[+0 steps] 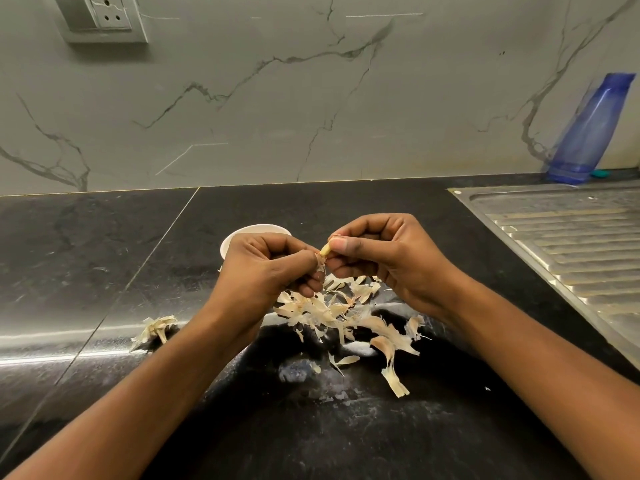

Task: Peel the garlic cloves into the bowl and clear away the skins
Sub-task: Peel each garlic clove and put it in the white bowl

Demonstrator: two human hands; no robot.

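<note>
head view: pinching garlic clove (pixel 325 250) in right hand (pixel 388 258), loose skin (pixel 321 265) in left hand (pixel 266 268); best to pull steadily apart, then drop clove into bowl (pixel 254 231).

A home kitchen: a polished black stone surface (pixel 104 244) meets a grey marble-veined backsplash (pixel 277 98) with a wall socket (pixel 104 15), and a ribbed steel sink drainboard (pixel 571 237) lies at the right, a blue bottle (pixel 588 129) behind it.
</note>
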